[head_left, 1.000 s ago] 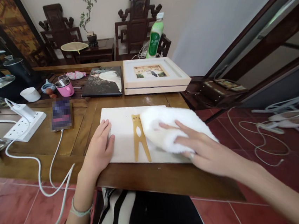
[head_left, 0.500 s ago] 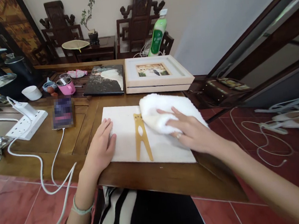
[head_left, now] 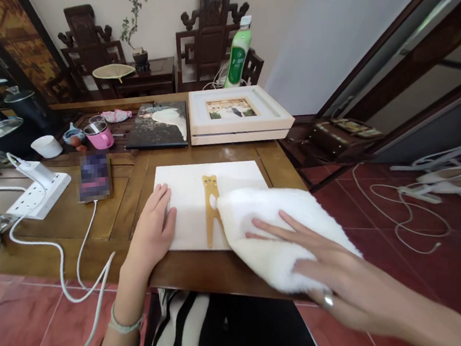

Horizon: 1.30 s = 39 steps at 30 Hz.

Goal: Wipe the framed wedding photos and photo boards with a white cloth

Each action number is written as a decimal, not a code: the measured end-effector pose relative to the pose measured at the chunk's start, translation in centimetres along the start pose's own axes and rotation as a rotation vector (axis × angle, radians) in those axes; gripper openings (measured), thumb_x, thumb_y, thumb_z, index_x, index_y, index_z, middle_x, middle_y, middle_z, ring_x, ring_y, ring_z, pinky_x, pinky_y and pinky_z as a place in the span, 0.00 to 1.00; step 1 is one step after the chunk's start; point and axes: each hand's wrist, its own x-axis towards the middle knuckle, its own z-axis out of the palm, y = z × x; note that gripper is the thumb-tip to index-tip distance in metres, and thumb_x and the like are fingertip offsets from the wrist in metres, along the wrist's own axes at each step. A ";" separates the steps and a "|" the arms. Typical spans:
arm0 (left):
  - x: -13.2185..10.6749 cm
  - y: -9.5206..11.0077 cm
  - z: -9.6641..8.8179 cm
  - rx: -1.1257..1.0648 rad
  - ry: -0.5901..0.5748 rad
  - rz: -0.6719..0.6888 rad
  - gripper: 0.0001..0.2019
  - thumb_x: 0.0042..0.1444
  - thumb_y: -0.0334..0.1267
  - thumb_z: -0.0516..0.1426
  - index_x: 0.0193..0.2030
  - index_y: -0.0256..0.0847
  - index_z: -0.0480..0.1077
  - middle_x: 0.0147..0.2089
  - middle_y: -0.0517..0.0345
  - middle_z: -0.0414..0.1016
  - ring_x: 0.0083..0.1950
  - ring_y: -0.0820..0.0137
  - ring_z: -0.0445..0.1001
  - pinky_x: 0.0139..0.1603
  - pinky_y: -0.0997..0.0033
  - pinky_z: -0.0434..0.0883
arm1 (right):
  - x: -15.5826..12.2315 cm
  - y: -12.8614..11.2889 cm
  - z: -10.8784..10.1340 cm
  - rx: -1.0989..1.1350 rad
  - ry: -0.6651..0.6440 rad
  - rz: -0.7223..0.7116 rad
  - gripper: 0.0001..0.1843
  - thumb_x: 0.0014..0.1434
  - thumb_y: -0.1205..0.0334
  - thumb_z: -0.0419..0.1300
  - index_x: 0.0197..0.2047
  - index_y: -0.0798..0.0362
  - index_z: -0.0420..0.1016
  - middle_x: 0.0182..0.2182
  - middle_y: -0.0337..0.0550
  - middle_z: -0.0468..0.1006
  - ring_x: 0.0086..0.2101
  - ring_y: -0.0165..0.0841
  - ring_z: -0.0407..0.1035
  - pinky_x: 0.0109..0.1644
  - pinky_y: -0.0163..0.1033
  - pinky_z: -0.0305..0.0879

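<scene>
A white rectangular board [head_left: 184, 199] lies flat on the wooden table near its front edge. My left hand [head_left: 156, 221] rests on the board's left edge, its fingers stretched out and holding nothing. My right hand [head_left: 302, 242] has a fluffy white cloth [head_left: 266, 205], its fingers spread over the top and part of the cloth folded round by the thumb. The cloth covers the board's lower right part and hangs past the front edge. On the board is a flat yellow two-legged shape [head_left: 209, 207]; the cloth hides most of its right leg.
Behind the board are a pale wooden framed box [head_left: 243, 131] and a dark picture panel [head_left: 137, 133]. A green bottle [head_left: 239, 52] stands farther back. At left are a power strip [head_left: 41, 196] with white cords, a blurred phone [head_left: 94, 175], a pink mug [head_left: 100, 136] and a white cup [head_left: 46, 147].
My right hand has drawn the cloth toward me and to the right, uncovering the board's upper right part and covering the yellow shape's right leg. My left hand stays on the board.
</scene>
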 end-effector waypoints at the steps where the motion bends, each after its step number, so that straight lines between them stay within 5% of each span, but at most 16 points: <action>1: 0.0 0.0 0.0 -0.001 0.000 0.000 0.23 0.66 0.38 0.47 0.64 0.30 0.62 0.70 0.38 0.59 0.73 0.59 0.53 0.72 0.50 0.53 | 0.8 1.0 -0.1 -0.009 0.006 0.015 0.11 0.50 0.74 0.53 0.30 0.49 0.70 0.66 0.49 0.62 0.65 0.47 0.53 0.67 0.67 0.49; 10: 0.0 -0.2 0.0 -0.014 0.000 0.005 0.23 0.66 0.38 0.47 0.64 0.31 0.62 0.70 0.39 0.59 0.73 0.59 0.53 0.72 0.49 0.54 | 9.2 9.4 -0.7 -0.093 0.061 0.312 0.11 0.53 0.69 0.50 0.35 0.48 0.72 0.53 0.45 0.78 0.59 0.53 0.64 0.61 0.71 0.56; 14: 0.0 -0.3 0.0 -0.014 0.002 0.004 0.23 0.66 0.38 0.47 0.64 0.29 0.61 0.70 0.37 0.59 0.73 0.59 0.53 0.72 0.50 0.53 | 9.0 7.8 0.2 -0.116 0.106 0.305 0.12 0.54 0.70 0.49 0.37 0.49 0.71 0.52 0.46 0.78 0.62 0.49 0.61 0.66 0.68 0.49; 19: 0.0 -0.2 0.1 -0.018 0.013 0.009 0.22 0.66 0.38 0.47 0.65 0.35 0.62 0.70 0.41 0.59 0.73 0.59 0.53 0.72 0.49 0.54 | 4.4 1.3 1.1 -0.134 0.091 0.209 0.12 0.50 0.72 0.50 0.34 0.49 0.69 0.60 0.56 0.70 0.64 0.49 0.56 0.66 0.68 0.50; 25: 0.1 -0.1 0.2 -0.006 0.007 0.006 0.23 0.66 0.38 0.47 0.64 0.32 0.62 0.70 0.39 0.59 0.73 0.59 0.53 0.72 0.49 0.53 | 0.8 -3.3 1.2 -0.057 0.030 0.017 0.11 0.47 0.74 0.52 0.30 0.48 0.68 0.67 0.48 0.59 0.67 0.49 0.48 0.68 0.68 0.48; 32: 0.1 -0.1 0.2 -0.009 0.001 -0.005 0.23 0.66 0.38 0.47 0.65 0.30 0.62 0.70 0.38 0.59 0.73 0.59 0.52 0.73 0.52 0.52 | 5.5 0.8 1.1 -0.040 0.036 0.122 0.21 0.49 0.74 0.51 0.44 0.51 0.75 0.62 0.54 0.68 0.66 0.48 0.52 0.66 0.70 0.46; 39: 0.0 -0.2 0.1 -0.023 0.008 -0.003 0.23 0.66 0.38 0.47 0.64 0.33 0.62 0.70 0.40 0.59 0.73 0.59 0.53 0.72 0.50 0.53 | 11.5 5.4 1.5 -0.137 0.026 0.221 0.21 0.57 0.74 0.47 0.49 0.55 0.73 0.60 0.55 0.71 0.66 0.51 0.51 0.65 0.71 0.45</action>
